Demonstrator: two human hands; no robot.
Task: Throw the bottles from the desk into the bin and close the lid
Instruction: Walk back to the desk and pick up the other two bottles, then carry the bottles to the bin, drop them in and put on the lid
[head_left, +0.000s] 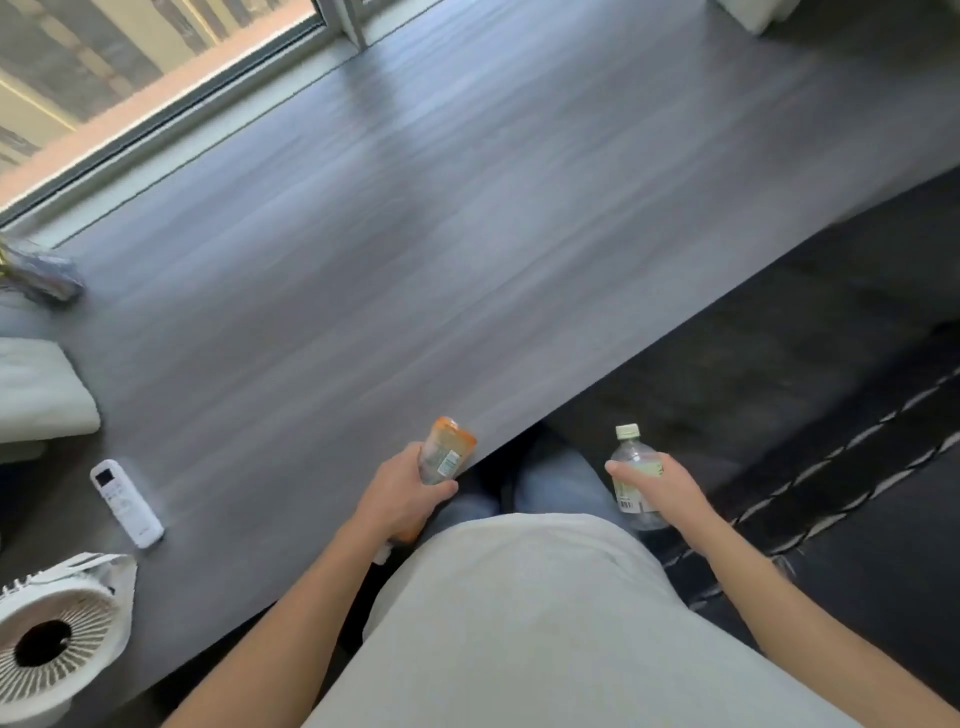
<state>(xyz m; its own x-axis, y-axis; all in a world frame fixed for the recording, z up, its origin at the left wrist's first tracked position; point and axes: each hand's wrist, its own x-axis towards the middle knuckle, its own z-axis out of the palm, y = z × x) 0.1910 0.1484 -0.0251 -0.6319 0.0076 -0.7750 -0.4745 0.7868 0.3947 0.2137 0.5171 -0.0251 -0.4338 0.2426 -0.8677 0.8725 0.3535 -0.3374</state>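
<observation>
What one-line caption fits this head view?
Left hand holds orange-labelled bottle, right hand clear bottle, at desk edge.

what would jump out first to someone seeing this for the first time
Two bottles, one in each of the hands at the near desk edge: the left hand grips an orange-labelled bottle, the right hand a clear bottle with a pale cap held off the desk. After that, the white remote and white fan at the desk's left end.
</observation>
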